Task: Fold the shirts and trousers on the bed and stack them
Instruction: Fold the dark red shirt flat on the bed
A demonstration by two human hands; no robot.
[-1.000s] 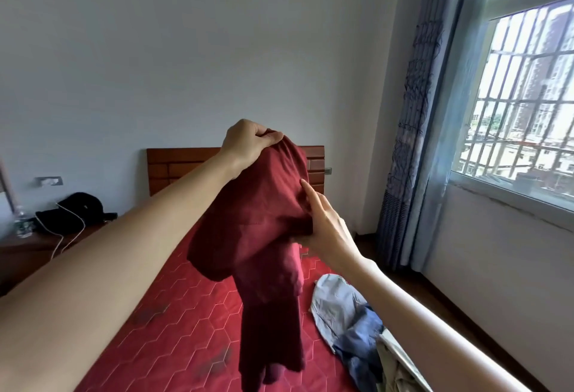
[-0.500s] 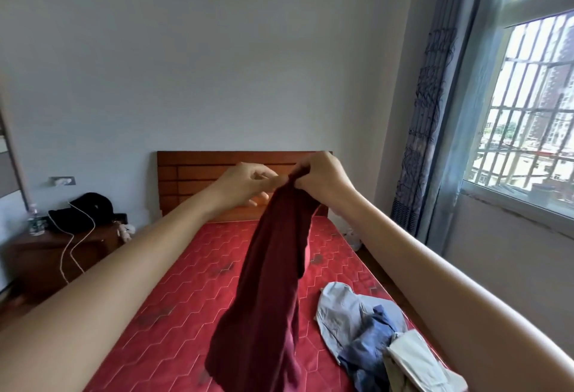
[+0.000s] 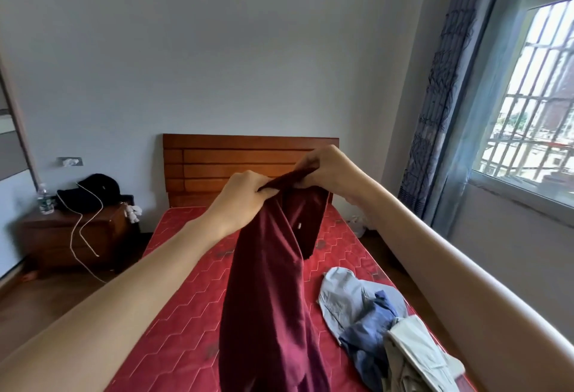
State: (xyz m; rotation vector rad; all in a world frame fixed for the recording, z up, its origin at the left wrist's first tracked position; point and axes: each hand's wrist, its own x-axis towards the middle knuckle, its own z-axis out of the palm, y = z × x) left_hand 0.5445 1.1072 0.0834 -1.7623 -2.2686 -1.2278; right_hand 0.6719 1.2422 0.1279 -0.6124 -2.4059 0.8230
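— Head view first: what do your hands have?

— Your left hand (image 3: 245,192) and right hand (image 3: 323,168) are both raised in front of you, close together, over the bed (image 3: 192,298). Each one pinches the top edge of the maroon garment (image 3: 267,292), fingers curled tight on the cloth, so both grips are closed on it.

— And where does that garment hang?

— It drops from your hands in a long fall toward the bottom of the view, above the red quilted mattress. A shorter flap hangs under your right hand, with a small white tag on it. You cannot tell from here whether it is a shirt or trousers.

— What else is waiting for you?

— A heap of unfolded clothes (image 3: 372,317) lies on the right side of the bed: pale grey, blue and beige pieces, tangled together. Behind your hands stands the wooden headboard (image 3: 217,161). To your left is a nightstand (image 3: 71,236) with a black item and a white cord on it.
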